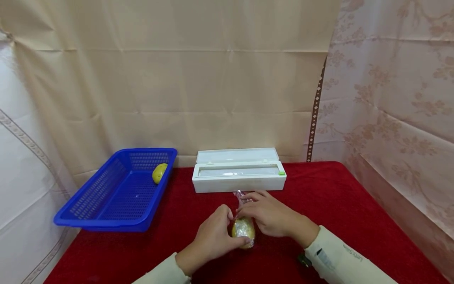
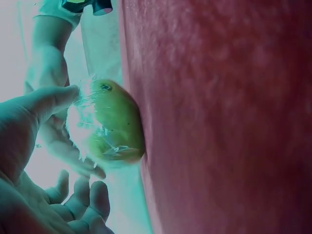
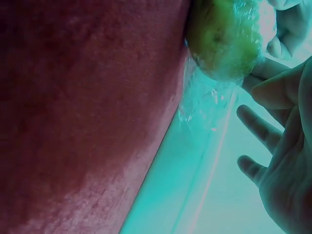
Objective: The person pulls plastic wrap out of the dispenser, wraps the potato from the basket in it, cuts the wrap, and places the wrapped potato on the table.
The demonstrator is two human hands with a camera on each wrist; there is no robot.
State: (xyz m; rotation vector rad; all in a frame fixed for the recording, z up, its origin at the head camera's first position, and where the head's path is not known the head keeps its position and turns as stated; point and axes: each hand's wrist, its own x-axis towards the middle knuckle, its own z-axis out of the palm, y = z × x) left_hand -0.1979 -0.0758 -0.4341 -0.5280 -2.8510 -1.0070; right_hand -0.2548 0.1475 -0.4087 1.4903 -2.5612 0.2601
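Note:
An oval yellow fruit (image 1: 244, 228) with a dark spot at one end lies on the red cloth, wrapped in clear plastic film (image 2: 80, 119). My left hand (image 1: 216, 232) is at its left side, the straight thumb on the wrapped near end. In the left wrist view the other fingers (image 2: 100, 197) bend loosely, apart from the fruit. Over the fruit's far end reaches my right hand (image 1: 271, 215), its fingertips touching the gathered tail of film (image 1: 240, 195). Fingers (image 3: 258, 126) of that hand are spread and fairly straight in the right wrist view.
Behind the hands stands a white cling film dispenser (image 1: 239, 185), its lid (image 1: 237, 155) raised and a green slider (image 1: 281, 173) at its right end. A blue basket (image 1: 106, 224) at the left holds another yellow fruit (image 1: 159, 173). Curtains (image 1: 213, 79) hang behind the red table (image 1: 354, 213).

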